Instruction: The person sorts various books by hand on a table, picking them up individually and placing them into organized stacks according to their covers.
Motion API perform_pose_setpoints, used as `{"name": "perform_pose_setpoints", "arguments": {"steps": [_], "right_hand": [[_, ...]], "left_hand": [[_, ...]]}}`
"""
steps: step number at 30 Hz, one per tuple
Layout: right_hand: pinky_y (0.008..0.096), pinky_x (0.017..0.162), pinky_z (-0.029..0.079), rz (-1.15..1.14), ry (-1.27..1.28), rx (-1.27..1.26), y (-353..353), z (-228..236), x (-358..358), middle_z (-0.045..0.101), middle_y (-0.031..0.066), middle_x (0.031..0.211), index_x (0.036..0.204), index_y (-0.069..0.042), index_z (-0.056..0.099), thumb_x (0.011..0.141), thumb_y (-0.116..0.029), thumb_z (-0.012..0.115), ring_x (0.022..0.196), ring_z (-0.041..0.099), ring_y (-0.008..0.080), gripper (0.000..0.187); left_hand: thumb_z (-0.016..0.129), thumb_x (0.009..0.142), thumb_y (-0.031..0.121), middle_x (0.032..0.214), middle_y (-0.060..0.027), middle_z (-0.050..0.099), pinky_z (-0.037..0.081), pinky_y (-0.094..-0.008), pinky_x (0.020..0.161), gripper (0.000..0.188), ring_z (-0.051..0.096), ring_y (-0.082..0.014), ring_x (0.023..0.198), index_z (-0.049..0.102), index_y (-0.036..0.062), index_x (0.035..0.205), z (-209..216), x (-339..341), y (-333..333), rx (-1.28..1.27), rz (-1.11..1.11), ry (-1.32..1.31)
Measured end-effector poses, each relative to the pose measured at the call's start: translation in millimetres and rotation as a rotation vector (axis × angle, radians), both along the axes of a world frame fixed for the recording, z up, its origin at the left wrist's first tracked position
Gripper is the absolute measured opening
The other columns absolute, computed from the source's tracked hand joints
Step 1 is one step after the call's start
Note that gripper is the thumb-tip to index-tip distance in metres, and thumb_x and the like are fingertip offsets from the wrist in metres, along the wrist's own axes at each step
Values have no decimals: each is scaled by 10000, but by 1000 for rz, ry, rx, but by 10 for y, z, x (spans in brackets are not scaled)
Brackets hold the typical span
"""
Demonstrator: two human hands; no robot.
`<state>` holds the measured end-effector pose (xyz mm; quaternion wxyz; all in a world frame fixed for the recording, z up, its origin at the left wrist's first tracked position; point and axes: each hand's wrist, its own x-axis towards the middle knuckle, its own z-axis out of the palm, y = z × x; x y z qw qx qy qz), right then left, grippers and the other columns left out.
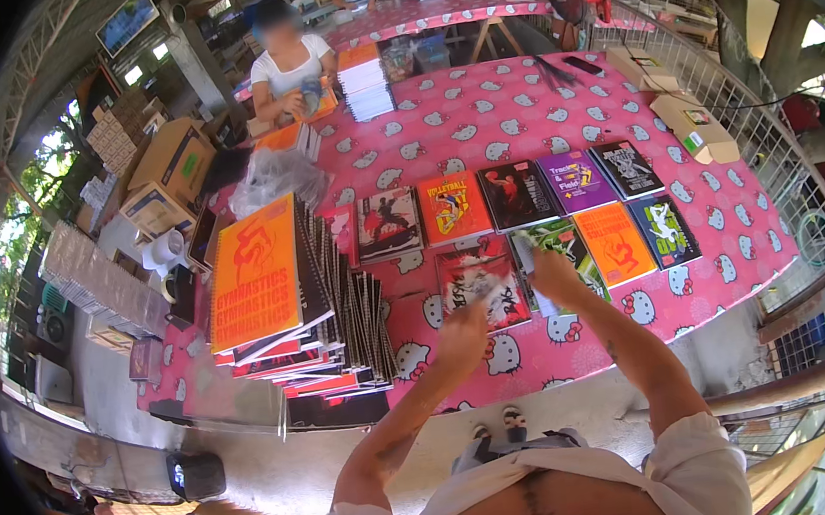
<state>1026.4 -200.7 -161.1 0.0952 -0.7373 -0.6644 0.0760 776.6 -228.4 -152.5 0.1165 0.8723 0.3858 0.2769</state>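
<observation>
We see the right hand (553, 273) pinching a thin pale sheet (525, 252) over the green notebook (564, 244). The left hand (463, 333), blurred, hangs at 7 o'clock from it above the red notebook (481, 285); its grasp we cannot tell. Notebook stack (281, 301) at 9 o'clock

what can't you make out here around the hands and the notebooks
- Left hand, head view: blurred, so its grasp cannot be told.
- Right hand: it covers part of the green notebook; whether it grips the thing at its fingertips is unclear.
- Notebook stack: the tilted orange cover hides the lower ones.
- Seated person's hands: too small.
</observation>
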Motion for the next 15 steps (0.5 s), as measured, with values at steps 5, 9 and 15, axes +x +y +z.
{"name": "perform_pose_setpoints", "arguments": {"steps": [5,9,15], "right_hand": [[351,715,516,-79,722,579,260,1419,427,691,134,879,1199,26,596,782,-10,568,821,664,218,419],[301,827,489,315,1038,825,369,2648,-777,640,95,992,1120,-10,662,772,68,582,903,631,199,365],[380,960,466,1243,637,575,722,2673,-2161,613,132,1170,1191,-97,661,731,67,624,1105,596,297,490]], "left_hand": [[535,965,132,941,-99,624,504,-355,694,106,632,-234,800,581,67,1035,1909,-990,-400,87,415,-543],[502,981,117,1168,-195,589,466,-434,955,230,604,-280,1046,552,-18,1160,2782,-1891,-730,948,111,-1135],[486,957,104,1301,-195,585,427,-429,1024,339,565,-350,1195,551,-53,1251,3052,-2358,-469,727,566,63]]}}
